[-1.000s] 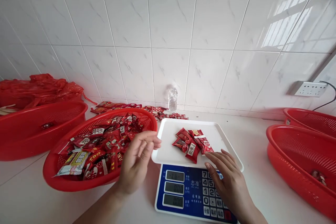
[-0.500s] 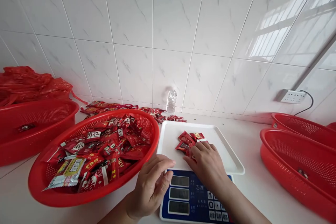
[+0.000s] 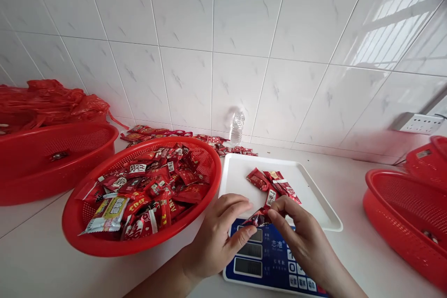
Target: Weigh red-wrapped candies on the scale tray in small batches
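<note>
My right hand (image 3: 296,230) pinches a dark red snack packet (image 3: 258,218) above the near edge of the scale's white tray (image 3: 240,174). Close by on the left, my left hand (image 3: 223,235) has its thumb and fingers apart around the packet's end; whether they touch it is hard to see. Several other red snack packets (image 3: 258,179) lie on the tray beyond my hands. Below them is the scale's blue panel (image 3: 267,267) with its displays and keys, partly covered by my right hand.
A red basket (image 3: 66,223) full of wrapped snacks stands left of the scale. Further left is another red basket (image 3: 21,181) with red plastic bags (image 3: 52,102) behind it. More red baskets (image 3: 384,214) stand at right. A clear bottle (image 3: 237,128) and packets (image 3: 146,129) line the tiled wall.
My right hand has drawn back toward me from the tray with a packet pinched in it. My left hand has moved right, close to that packet. The view has shifted.
</note>
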Demonstrator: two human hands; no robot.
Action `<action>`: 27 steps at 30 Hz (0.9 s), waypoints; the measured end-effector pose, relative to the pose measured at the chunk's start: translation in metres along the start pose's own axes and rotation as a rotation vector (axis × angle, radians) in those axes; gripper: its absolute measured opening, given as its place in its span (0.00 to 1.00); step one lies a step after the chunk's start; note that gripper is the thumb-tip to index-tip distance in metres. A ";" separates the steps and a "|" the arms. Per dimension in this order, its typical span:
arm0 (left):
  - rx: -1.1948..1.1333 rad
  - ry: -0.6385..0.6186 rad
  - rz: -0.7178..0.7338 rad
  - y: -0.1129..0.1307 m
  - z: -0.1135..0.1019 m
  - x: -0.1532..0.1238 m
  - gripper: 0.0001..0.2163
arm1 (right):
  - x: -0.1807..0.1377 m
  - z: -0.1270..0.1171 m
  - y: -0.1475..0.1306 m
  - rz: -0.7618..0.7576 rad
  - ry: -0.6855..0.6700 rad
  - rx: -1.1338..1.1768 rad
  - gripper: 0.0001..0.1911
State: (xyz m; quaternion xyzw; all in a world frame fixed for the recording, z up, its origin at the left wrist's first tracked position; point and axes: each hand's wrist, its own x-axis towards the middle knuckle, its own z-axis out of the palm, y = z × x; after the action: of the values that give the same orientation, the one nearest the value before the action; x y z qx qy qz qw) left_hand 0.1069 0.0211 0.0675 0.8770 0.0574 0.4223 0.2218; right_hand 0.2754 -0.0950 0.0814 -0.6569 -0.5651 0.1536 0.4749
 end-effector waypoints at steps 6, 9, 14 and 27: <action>-0.086 -0.044 0.058 0.004 0.001 0.002 0.06 | -0.012 0.009 -0.001 0.081 -0.045 0.168 0.18; -0.083 -0.024 0.056 0.006 0.002 0.001 0.06 | -0.014 0.012 0.000 0.082 -0.022 0.210 0.18; -0.169 0.038 -0.050 0.012 0.003 0.002 0.10 | -0.015 0.016 0.002 0.105 0.025 0.299 0.17; -0.322 0.024 -0.434 0.011 0.006 0.001 0.16 | -0.023 0.022 0.011 -0.063 -0.041 0.181 0.10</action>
State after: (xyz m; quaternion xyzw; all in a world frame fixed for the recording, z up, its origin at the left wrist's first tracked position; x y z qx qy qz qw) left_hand 0.1110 0.0095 0.0704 0.7926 0.1786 0.3790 0.4430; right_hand 0.2582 -0.1049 0.0541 -0.5900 -0.5787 0.2025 0.5254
